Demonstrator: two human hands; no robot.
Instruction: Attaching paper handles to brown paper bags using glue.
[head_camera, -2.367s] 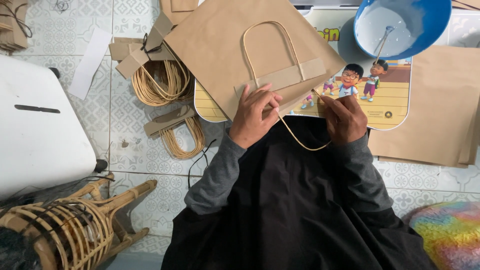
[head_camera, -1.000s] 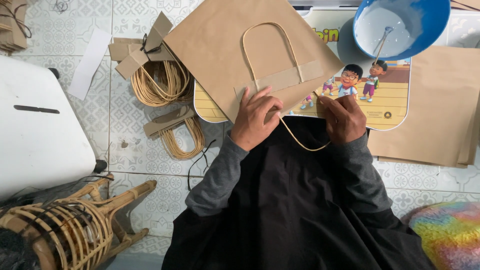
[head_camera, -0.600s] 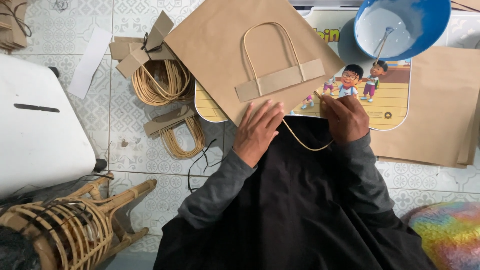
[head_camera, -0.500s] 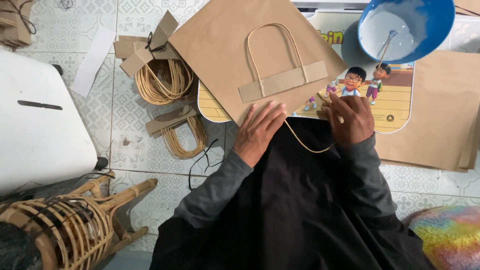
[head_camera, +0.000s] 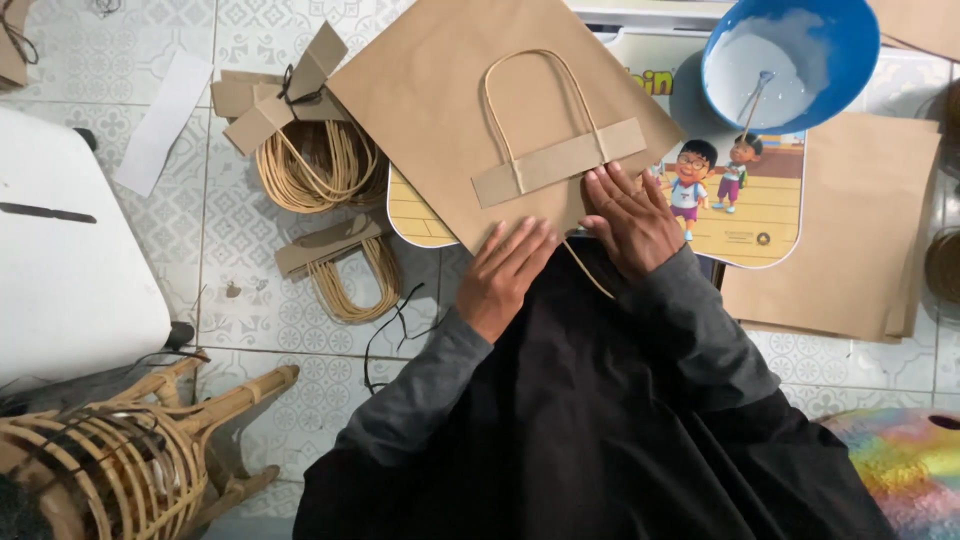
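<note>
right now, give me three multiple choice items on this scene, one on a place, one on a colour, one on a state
1. Where is the bowl?
A. upper right, beyond the picture board
B. on the white seat
C. in the lap

2. What colour is the bowl's outside?
A. red
B. blue
C. green

3. How do the hands lie on the paper bag?
A. both clenched round the handle
B. both lifted off it
C. flat, fingers spread, at its near edge

Answers:
1. A, it sits at the top right, over the board's far corner.
2. B, its rim is blue, with white paste and a stick inside.
3. C, the left hand and right hand press flat, the right just below the paper strip that bears the handle.
</note>
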